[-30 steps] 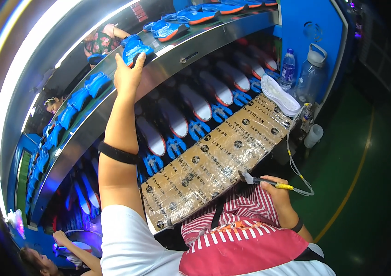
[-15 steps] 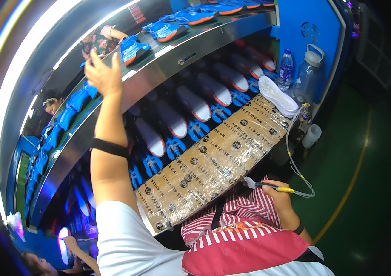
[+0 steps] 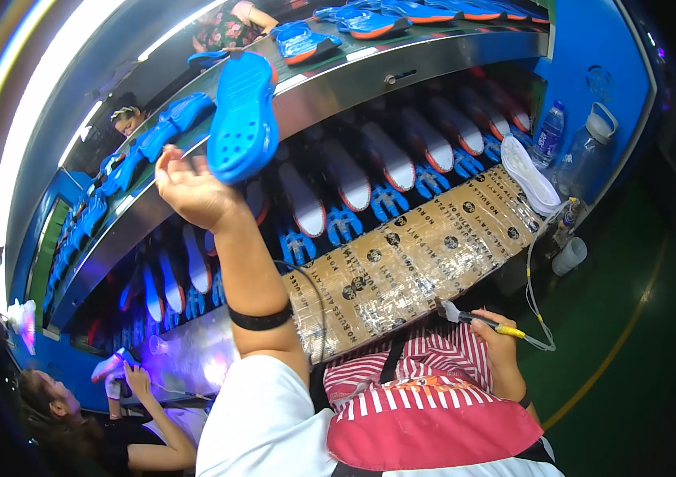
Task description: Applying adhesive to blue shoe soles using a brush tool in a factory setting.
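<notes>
A blue shoe piece [image 3: 242,119] is slanting in front of the upper conveyor's metal edge [image 3: 449,62], its end with round holes pointing down and a bit of orange showing along one side. The left hand [image 3: 199,191] is reaching just beside that lower end, palm turned upward and visible fingers loosely curling apart; the piece is covering the thumb side, so I cannot tell whether the hand is gripping it. More blue pieces [image 3: 306,41] are lying along the conveyor behind. Under its edge, pale soles [image 3: 385,155] with reddish rims are standing in a slanting row. Nearer the body, a taped brown board [image 3: 417,246] is stretching across, and at its near edge the right hand [image 3: 498,338] is closing around a black-handled brush [image 3: 481,319], whose yellow end is trailing a thin tube [image 3: 530,286]. A white sole [image 3: 530,175] is resting at the board's far right end, with a small bottle [image 3: 548,137] and a large clear jug [image 3: 580,155] standing beyond it. At lower left, a co-worker [image 3: 60,413] is holding a shoe [image 3: 110,366].
</notes>
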### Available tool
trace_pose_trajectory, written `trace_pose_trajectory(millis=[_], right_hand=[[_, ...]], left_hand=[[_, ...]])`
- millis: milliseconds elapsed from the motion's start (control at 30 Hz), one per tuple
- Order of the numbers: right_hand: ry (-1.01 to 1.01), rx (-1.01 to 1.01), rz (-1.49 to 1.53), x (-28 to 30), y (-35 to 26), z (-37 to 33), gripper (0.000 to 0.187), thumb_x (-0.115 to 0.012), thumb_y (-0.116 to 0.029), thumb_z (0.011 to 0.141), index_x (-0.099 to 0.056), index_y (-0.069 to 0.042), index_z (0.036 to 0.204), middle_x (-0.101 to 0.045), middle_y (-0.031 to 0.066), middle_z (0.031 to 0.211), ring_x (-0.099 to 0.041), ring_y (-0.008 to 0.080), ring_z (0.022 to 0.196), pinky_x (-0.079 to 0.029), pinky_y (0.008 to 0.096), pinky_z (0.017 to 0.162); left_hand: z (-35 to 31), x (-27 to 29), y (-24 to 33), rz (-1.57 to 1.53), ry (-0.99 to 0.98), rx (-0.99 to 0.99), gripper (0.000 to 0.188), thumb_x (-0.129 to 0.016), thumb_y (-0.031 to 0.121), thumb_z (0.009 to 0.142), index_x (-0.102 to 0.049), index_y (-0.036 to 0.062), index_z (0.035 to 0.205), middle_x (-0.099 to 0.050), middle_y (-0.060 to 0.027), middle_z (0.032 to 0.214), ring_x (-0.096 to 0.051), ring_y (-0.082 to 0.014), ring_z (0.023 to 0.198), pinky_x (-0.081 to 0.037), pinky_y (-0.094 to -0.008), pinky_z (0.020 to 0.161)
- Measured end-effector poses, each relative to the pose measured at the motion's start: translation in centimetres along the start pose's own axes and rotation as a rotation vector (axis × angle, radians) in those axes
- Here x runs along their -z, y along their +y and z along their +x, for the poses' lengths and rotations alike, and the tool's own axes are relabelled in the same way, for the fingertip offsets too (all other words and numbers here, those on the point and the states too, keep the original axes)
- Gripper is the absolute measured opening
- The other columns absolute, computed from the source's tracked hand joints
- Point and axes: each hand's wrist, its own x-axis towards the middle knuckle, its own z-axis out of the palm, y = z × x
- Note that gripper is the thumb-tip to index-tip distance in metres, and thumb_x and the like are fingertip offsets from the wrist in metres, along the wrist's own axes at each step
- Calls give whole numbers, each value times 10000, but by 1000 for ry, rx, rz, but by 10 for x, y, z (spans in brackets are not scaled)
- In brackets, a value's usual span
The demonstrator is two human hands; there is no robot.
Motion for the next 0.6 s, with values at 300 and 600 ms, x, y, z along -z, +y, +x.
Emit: trace_pose_trajectory(millis=[300,600], right_hand=[[20,55,205,-1,-3,-4,250,-648,-24,762,-626,70,992,-669,141,775,-630,131,641,-457,187,559],[-105,230,192,-13,-62,1,221,-637,-23,768,-627,83,962,-663,148,822,-654,175,695,-525,249,675]], left_hand=[[-98,42,-50,-842,-639,1245,750,-455,607,818,-407,34,1300,-440,-230,1285,-437,-421,1179,-402,-593,914],[-211,119,-29,-434,-612,1603,861,-283,736,803,-406,41,1295,-540,-205,1180,-517,-440,1084,-462,-513,887]])
